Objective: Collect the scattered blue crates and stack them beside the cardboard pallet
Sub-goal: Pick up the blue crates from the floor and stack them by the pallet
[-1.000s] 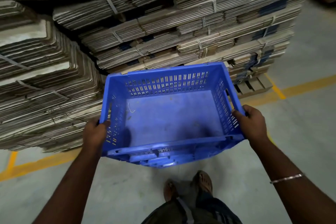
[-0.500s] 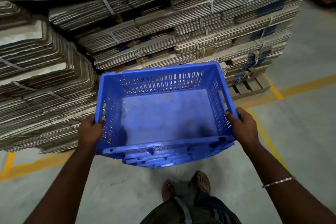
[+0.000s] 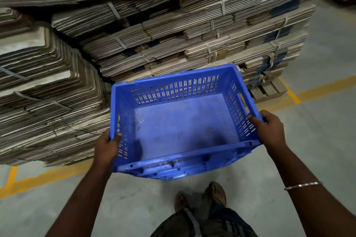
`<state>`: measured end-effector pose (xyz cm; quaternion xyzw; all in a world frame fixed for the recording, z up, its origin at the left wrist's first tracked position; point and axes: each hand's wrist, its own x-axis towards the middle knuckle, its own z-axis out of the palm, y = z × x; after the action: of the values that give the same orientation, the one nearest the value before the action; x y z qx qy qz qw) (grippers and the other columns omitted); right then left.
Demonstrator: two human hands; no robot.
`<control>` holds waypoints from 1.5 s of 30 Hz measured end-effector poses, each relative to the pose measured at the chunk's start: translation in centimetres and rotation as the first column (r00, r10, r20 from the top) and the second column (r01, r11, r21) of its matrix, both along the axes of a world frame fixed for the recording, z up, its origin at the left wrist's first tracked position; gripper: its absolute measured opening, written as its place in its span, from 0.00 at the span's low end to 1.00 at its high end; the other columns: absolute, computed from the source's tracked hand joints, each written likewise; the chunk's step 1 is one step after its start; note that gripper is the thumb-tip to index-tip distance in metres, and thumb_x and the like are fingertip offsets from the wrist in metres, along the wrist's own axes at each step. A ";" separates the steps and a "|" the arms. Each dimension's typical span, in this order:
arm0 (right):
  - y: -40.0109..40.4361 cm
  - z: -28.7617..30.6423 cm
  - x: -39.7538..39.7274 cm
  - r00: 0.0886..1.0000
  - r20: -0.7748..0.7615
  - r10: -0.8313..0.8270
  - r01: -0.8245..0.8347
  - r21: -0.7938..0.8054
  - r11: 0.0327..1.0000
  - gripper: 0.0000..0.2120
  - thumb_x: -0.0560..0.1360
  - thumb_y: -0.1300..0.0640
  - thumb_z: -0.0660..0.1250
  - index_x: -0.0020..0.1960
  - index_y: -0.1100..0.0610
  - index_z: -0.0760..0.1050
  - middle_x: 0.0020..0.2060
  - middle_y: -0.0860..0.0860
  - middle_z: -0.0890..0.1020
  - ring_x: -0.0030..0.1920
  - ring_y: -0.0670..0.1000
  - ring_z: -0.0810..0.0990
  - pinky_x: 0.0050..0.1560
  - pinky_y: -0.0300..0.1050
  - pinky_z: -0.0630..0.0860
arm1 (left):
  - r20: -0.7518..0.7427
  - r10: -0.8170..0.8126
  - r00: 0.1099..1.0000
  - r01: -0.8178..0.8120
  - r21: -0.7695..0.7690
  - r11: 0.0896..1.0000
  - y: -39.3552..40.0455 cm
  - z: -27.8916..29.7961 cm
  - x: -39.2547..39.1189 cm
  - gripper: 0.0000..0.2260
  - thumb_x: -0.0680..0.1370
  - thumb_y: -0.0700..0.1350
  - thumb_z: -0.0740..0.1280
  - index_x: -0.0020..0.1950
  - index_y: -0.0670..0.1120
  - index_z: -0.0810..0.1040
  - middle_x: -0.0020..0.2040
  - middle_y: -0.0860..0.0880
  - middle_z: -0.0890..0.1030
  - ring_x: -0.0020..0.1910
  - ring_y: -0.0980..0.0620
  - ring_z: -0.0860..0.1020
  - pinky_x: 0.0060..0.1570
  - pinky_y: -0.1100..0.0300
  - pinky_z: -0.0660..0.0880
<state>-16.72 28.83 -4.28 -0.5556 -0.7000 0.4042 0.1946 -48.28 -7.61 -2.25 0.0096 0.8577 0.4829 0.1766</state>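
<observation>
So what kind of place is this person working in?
Most likely a warehouse or packaging store. Strapped bundles of flattened cardboard are piled high on a wooden pallet, yellow lane lines mark the concrete floor, and both hands carry a blue crate.

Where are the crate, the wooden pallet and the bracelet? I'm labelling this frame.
crate [image 3: 183, 127]: head view, inside floor.
wooden pallet [image 3: 266, 90]: head view, exposed corner slats.
bracelet [image 3: 302, 185]: head view, band on right wrist.

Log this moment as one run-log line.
stage: carrying | left hand: grips crate left rim | right hand: grips right rim | crate: empty, off the floor | ahead: cardboard stacks
</observation>
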 end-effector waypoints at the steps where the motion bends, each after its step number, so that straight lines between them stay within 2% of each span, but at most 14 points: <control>1: 0.0 -0.1 0.4 1.000 -0.001 -0.009 0.009 -0.006 1.000 0.17 0.71 0.42 0.68 0.39 0.55 0.73 0.34 0.53 0.81 0.37 0.57 0.80 0.40 0.58 0.78 | 0.008 -0.015 1.000 0.015 0.007 1.000 0.2 0.0 0.2 0.04 0.80 0.41 0.67 0.51 0.48 0.81 0.43 0.45 0.82 0.39 0.46 0.78 0.44 0.52 0.75; 6: 0.6 0.7 0.3 0.999 0.030 -0.012 0.012 0.017 1.000 0.16 0.72 0.44 0.69 0.37 0.56 0.73 0.33 0.54 0.80 0.36 0.57 0.80 0.37 0.53 0.75 | 0.014 -0.012 1.000 0.012 -0.014 1.000 1.3 -0.1 0.4 0.04 0.79 0.40 0.66 0.50 0.48 0.79 0.43 0.43 0.82 0.40 0.44 0.80 0.46 0.49 0.76; 9: 0.7 0.7 -0.1 0.999 0.037 -0.019 0.018 0.012 1.000 0.17 0.72 0.42 0.68 0.38 0.56 0.73 0.33 0.54 0.81 0.36 0.57 0.80 0.38 0.54 0.77 | 0.006 -0.010 1.000 0.010 -0.046 0.999 1.2 0.1 0.4 0.03 0.78 0.41 0.67 0.48 0.48 0.79 0.45 0.43 0.83 0.42 0.42 0.81 0.48 0.46 0.78; 12: 0.2 0.6 0.3 0.999 0.037 -0.033 0.033 0.009 0.999 0.20 0.71 0.40 0.68 0.38 0.57 0.71 0.34 0.55 0.80 0.36 0.58 0.80 0.38 0.57 0.77 | -0.021 -0.028 0.999 0.027 -0.074 0.997 0.5 -0.5 0.2 0.07 0.74 0.49 0.68 0.51 0.51 0.79 0.46 0.44 0.84 0.45 0.40 0.83 0.50 0.40 0.80; 15: -1.0 0.5 0.8 0.999 0.019 -0.048 0.047 0.038 0.998 0.19 0.73 0.43 0.68 0.38 0.57 0.67 0.33 0.56 0.78 0.35 0.58 0.78 0.35 0.54 0.73 | -0.039 -0.070 0.997 0.066 -0.096 0.993 -0.4 -1.3 0.2 0.14 0.71 0.55 0.66 0.54 0.53 0.78 0.48 0.45 0.84 0.47 0.40 0.83 0.51 0.39 0.80; 17: -1.4 0.4 0.9 0.999 0.010 -0.053 0.052 0.049 0.997 0.17 0.75 0.46 0.68 0.38 0.56 0.66 0.33 0.56 0.76 0.35 0.58 0.76 0.34 0.52 0.70 | -0.061 -0.090 0.994 0.083 -0.106 0.991 -0.3 -1.0 0.8 0.14 0.73 0.53 0.66 0.57 0.52 0.78 0.49 0.44 0.84 0.48 0.40 0.82 0.51 0.41 0.79; 21: -0.4 0.6 0.3 0.998 0.050 -0.040 0.038 0.037 0.999 0.16 0.74 0.44 0.67 0.40 0.56 0.68 0.35 0.55 0.79 0.36 0.57 0.78 0.38 0.56 0.76 | -0.115 -0.122 0.986 0.103 -0.157 0.982 0.0 -0.6 1.4 0.11 0.79 0.41 0.67 0.61 0.45 0.78 0.51 0.43 0.81 0.48 0.40 0.79 0.46 0.50 0.73; 23: 0.1 0.7 -0.1 0.997 0.063 -0.049 0.047 0.033 0.998 0.16 0.73 0.44 0.67 0.40 0.56 0.68 0.35 0.55 0.79 0.36 0.57 0.78 0.39 0.56 0.76 | -0.128 -0.133 0.983 0.110 -0.172 0.979 -0.1 -0.5 1.8 0.13 0.79 0.43 0.68 0.63 0.45 0.77 0.52 0.43 0.81 0.48 0.42 0.79 0.47 0.50 0.73; 26: -0.1 0.7 -0.2 0.997 0.055 -0.060 0.058 0.026 0.998 0.16 0.74 0.44 0.67 0.41 0.56 0.69 0.36 0.55 0.80 0.37 0.57 0.79 0.39 0.55 0.76 | -0.142 -0.140 0.980 0.113 -0.186 0.976 -0.5 -0.7 2.1 0.19 0.74 0.52 0.65 0.63 0.47 0.76 0.53 0.42 0.82 0.49 0.40 0.81 0.50 0.45 0.78; 31: -0.9 0.4 0.3 0.998 0.028 -0.057 0.056 0.033 0.998 0.15 0.75 0.45 0.67 0.40 0.54 0.68 0.35 0.53 0.78 0.37 0.55 0.78 0.37 0.52 0.72 | -0.108 -0.162 0.981 0.142 -0.172 0.975 -0.3 -1.1 1.0 0.15 0.79 0.42 0.68 0.65 0.48 0.75 0.52 0.42 0.82 0.49 0.38 0.81 0.50 0.45 0.78; 36: -1.6 0.1 0.7 0.998 0.020 -0.062 0.061 0.028 0.998 0.14 0.74 0.42 0.65 0.41 0.51 0.67 0.37 0.52 0.79 0.38 0.55 0.79 0.40 0.56 0.77 | -0.094 -0.174 0.980 0.158 -0.159 0.975 -0.6 -1.7 0.2 0.16 0.77 0.47 0.68 0.66 0.51 0.74 0.54 0.43 0.82 0.50 0.39 0.82 0.52 0.41 0.79; 40: -2.0 0.0 1.0 0.998 0.012 -0.056 0.056 0.043 0.997 0.11 0.76 0.47 0.66 0.43 0.53 0.68 0.38 0.53 0.79 0.38 0.55 0.78 0.40 0.55 0.76 | -0.072 -0.160 0.984 0.148 -0.151 0.977 -0.9 -2.4 -0.4 0.15 0.78 0.45 0.68 0.65 0.52 0.74 0.55 0.44 0.82 0.50 0.40 0.82 0.53 0.40 0.79; 45: -1.5 0.0 0.8 0.999 0.023 -0.031 0.029 0.069 0.997 0.10 0.76 0.49 0.66 0.43 0.54 0.68 0.37 0.53 0.78 0.38 0.56 0.78 0.37 0.52 0.73 | -0.153 -0.162 0.975 0.134 -0.181 0.974 -1.2 -2.6 0.7 0.15 0.79 0.44 0.69 0.66 0.46 0.75 0.54 0.41 0.81 0.50 0.39 0.81 0.51 0.45 0.78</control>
<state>-15.94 27.29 -4.25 -0.5638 -0.7074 0.3702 0.2113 -47.62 -8.84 -4.83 0.0991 0.9043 0.3910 0.1402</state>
